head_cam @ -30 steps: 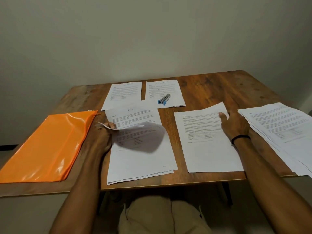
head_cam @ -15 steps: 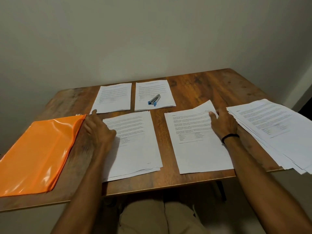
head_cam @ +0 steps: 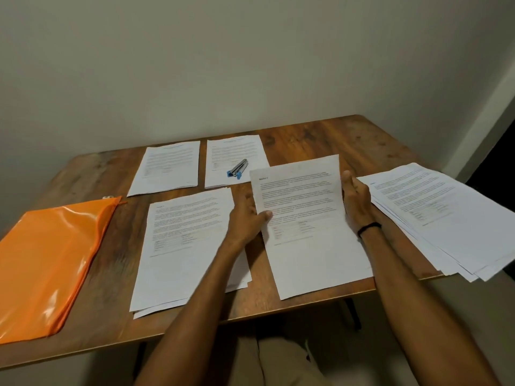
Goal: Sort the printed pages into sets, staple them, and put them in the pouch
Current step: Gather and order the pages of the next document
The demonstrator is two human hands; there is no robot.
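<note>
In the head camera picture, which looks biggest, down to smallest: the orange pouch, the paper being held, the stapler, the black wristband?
Tied first: orange pouch and held paper, about alike; the pouch runs off the picture's edge, so unranked.
Then: stapler.
Last: black wristband, thinner than the stapler.

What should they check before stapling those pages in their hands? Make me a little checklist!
1. Left hand pinches the held pages: ok.
2. Right hand steadies their other edge: ok.
3. Sheet edges lined up: cannot tell.
4. Stapler free, lying on a far pile: ok.
5. Pouch open: cannot tell.
6. Right pile tidy: not ok, fanned out and hanging over the table edge.
</note>
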